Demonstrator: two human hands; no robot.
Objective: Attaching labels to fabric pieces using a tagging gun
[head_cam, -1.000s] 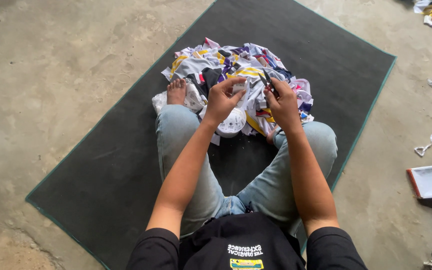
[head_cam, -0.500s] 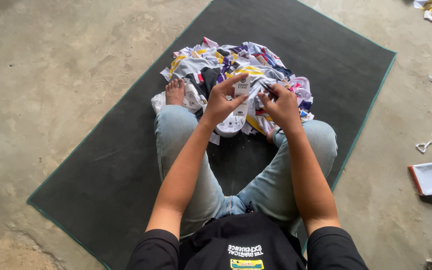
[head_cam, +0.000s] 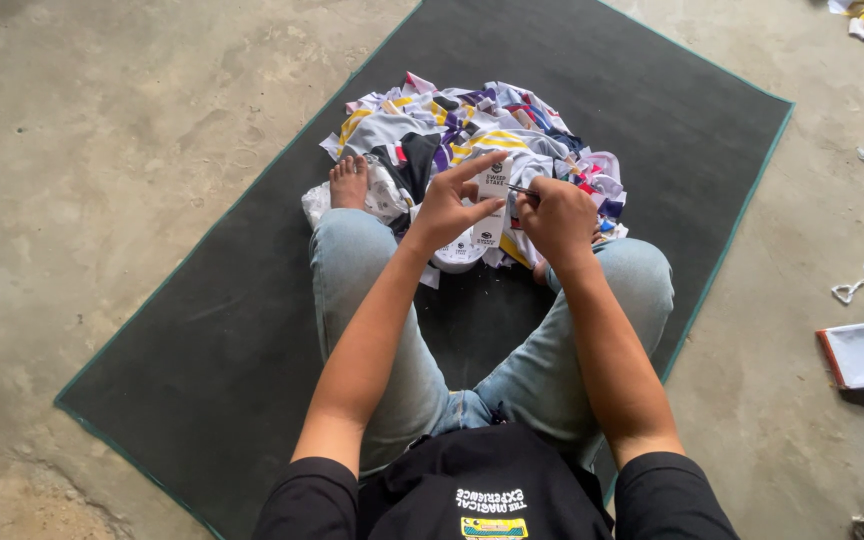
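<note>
— While the left hand point(head_cam: 449, 210) pinches a white tag point(head_cam: 492, 200) between thumb and fingers, index finger stretched out, what is the right hand point(head_cam: 558, 215) doing?

— It is curled shut around a thin metal tool point(head_cam: 520, 189), its tip right at the tag's edge. I cannot tell what kind of tool.

— And where is the tag?

— Just above the knees, over the heap of colourful cloth point(head_cam: 472, 140). That lies on the dark mat point(head_cam: 202, 320), beside a bare foot point(head_cam: 349, 183), with concrete floor point(head_cam: 102, 130) all around.
</note>
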